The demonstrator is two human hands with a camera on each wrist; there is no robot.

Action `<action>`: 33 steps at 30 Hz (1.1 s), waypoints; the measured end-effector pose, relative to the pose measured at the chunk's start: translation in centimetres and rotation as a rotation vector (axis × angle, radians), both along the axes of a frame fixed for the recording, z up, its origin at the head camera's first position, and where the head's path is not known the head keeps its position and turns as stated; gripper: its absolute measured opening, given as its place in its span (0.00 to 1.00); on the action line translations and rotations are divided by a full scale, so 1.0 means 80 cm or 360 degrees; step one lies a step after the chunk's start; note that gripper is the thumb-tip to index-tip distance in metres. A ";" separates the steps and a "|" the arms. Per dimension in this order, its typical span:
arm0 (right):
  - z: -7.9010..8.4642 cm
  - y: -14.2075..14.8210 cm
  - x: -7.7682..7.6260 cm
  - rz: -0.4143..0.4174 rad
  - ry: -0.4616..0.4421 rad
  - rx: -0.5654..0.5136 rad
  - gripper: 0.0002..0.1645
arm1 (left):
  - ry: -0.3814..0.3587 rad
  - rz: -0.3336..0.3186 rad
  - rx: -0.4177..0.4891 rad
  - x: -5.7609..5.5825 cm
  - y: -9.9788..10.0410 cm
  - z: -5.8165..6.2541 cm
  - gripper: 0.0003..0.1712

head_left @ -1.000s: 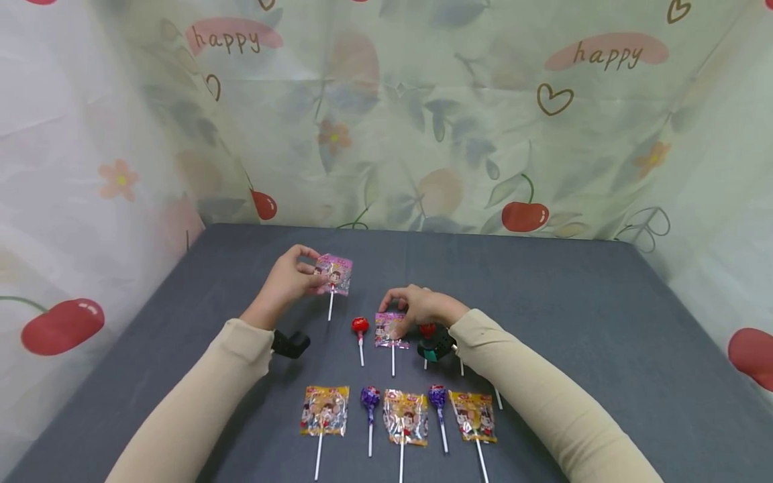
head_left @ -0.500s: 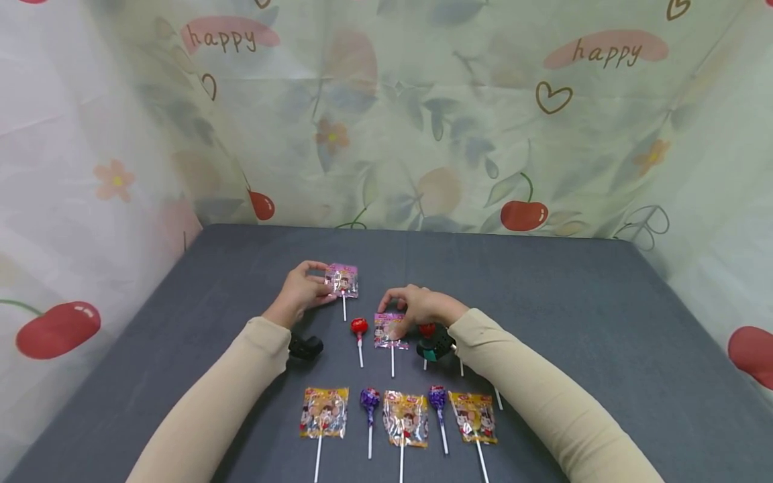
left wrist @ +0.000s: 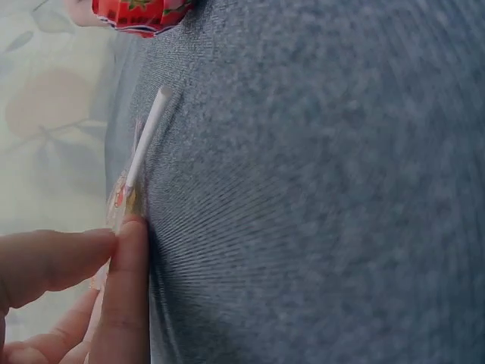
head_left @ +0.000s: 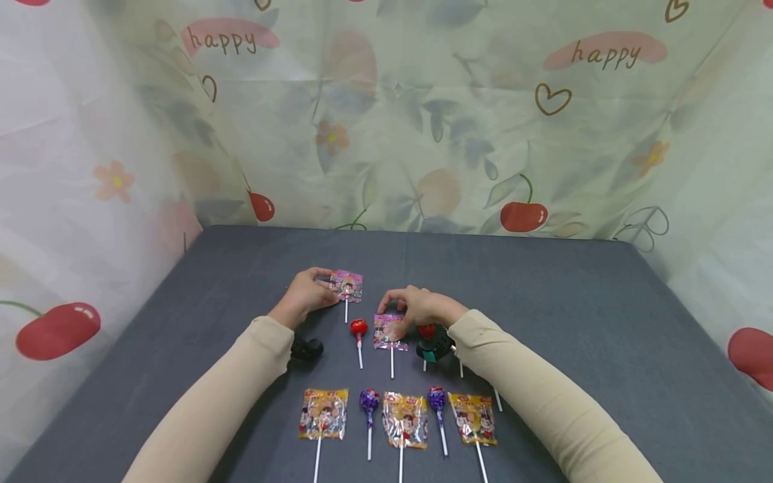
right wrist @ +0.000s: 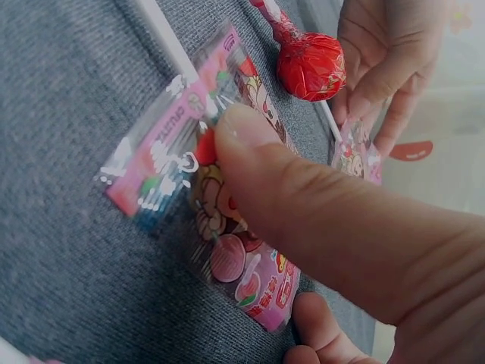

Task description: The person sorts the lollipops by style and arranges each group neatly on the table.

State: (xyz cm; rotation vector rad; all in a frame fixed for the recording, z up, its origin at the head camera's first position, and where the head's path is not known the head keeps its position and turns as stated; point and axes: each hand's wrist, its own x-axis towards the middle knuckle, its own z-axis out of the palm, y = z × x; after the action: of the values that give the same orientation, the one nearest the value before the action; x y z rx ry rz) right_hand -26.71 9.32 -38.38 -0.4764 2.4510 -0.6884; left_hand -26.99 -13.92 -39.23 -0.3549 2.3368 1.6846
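My left hand (head_left: 306, 295) pinches the edge of a pink-wrapped flat lollipop (head_left: 350, 286), thumb and fingers close over the table. In the left wrist view its white stick (left wrist: 149, 136) slants up and away from the fingers. To the right and nearer, the thumb of my right hand (head_left: 427, 306) lies on a second pink-wrapped lollipop (right wrist: 235, 258), the other fingers curled at the wrapper's far edge. A round red lollipop (head_left: 359, 327) lies between the two, just left of the second one. Part of another red lollipop (head_left: 427, 331) shows beneath my right hand.
A nearer row on the dark grey table (head_left: 555, 288) holds yellow-wrapped flat lollipops (head_left: 324, 414) alternating with purple round ones (head_left: 370, 400). More white sticks poke out from under my right sleeve (head_left: 531, 376). A printed curtain (head_left: 398, 134) closes off the back and sides.
My left hand has moved right and toward me, bringing its pink lollipop down behind the round red one. The right hand has stayed in place on its lollipop.
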 end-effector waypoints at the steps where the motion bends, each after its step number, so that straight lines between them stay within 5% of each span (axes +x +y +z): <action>1: 0.000 0.000 0.000 -0.0003 -0.0003 -0.0002 0.25 | 0.0026 -0.0024 -0.0053 0.001 0.000 0.000 0.37; 10: -0.001 0.000 0.000 -0.0019 -0.0020 -0.0013 0.25 | 0.0173 -0.0173 -0.0545 -0.001 0.000 0.003 0.34; 15: -0.001 -0.001 0.000 -0.0030 -0.0018 -0.0009 0.25 | 0.0169 -0.0210 -0.0686 -0.002 0.000 0.007 0.32; 33: -0.001 -0.001 0.000 -0.0019 -0.0021 -0.0003 0.25 | 0.0120 -0.0217 -0.0686 0.004 -0.005 0.007 0.25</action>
State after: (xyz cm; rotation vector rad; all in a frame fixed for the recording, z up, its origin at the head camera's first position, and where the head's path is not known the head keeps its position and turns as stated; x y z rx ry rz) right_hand -26.73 9.28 -38.42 -0.4567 2.4430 -0.6971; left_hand -26.71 -14.32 -38.70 -0.2014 2.7036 1.1441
